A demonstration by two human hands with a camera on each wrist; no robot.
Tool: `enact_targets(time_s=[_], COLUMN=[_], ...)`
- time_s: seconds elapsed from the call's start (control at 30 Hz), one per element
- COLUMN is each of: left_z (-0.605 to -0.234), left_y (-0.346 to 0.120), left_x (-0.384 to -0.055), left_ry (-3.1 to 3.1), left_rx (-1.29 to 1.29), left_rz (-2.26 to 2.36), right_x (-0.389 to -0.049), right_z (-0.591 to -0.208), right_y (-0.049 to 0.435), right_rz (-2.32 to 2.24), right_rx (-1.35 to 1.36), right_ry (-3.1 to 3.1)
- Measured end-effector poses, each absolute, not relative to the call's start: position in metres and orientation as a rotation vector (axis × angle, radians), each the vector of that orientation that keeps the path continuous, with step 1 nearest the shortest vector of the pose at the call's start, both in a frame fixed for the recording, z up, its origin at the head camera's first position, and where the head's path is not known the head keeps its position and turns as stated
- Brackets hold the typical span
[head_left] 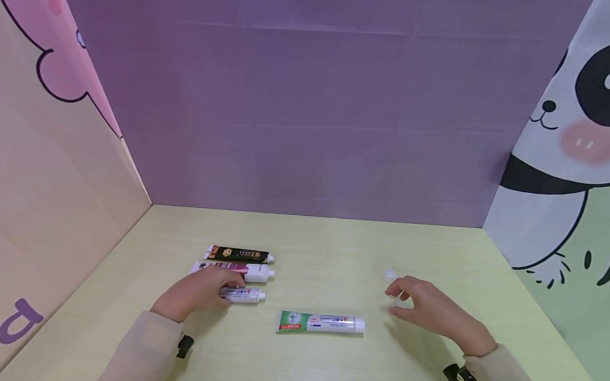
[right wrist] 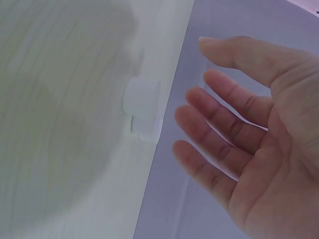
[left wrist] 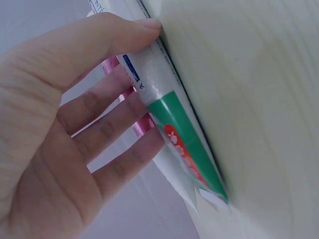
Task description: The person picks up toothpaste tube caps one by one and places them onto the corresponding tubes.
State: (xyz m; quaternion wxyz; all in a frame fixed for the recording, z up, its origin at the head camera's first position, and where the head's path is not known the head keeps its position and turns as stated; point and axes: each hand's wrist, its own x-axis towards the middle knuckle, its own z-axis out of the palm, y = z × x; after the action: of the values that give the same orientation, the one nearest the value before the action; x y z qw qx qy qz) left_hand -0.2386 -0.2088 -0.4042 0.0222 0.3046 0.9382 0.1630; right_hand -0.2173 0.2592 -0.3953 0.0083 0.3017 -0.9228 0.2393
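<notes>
White tube (head_left: 244, 295) pinched in left fingers (left wrist: 107, 127) toward the surface's (head_left: 333, 243) left edge! Lining-up, I'd judge; next needs release. Right fingers (right wrist: 234, 92) loose.

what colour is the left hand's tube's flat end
The flat end is green with a red patch, best in the left wrist view.

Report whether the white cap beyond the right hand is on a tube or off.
Off: the white cap sits on the table, no tube attached.
</notes>
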Motion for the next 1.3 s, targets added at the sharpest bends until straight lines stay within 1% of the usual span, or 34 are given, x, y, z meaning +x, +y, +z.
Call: enact_targets(time_s=[0.23,0.6,0.83,1.03,1.3], left_z=[-0.403,-0.400,-0.398,-0.396,-0.393], left_y=[-0.211,-0.212,-0.210,-0.206,-0.196], left_x=[-0.240,-0.238,-0.236,-0.237,-0.235], left_ry=[2.903,2.918,2.942,2.912,2.908], left_rx=[1.008,0.974,1.062,1.113,1.102], left_rz=[0.544,0.562,0.580,0.663,0.694], right_x=[-0.219,-0.221,-0.223,-0.223,-0.225], right_z=[-0.399,-0.402,-0.405,-0.408,-0.410], right_y=[0.264,0.267,0.269,0.270,0.270], right_rz=[0.741,0.739,0.693,0.730,0.815], right_rx=[0.965,0.956,0.938,0.946,0.907], right_ry=[-2.870,-2.903,-2.924,-2.930,-2.977])
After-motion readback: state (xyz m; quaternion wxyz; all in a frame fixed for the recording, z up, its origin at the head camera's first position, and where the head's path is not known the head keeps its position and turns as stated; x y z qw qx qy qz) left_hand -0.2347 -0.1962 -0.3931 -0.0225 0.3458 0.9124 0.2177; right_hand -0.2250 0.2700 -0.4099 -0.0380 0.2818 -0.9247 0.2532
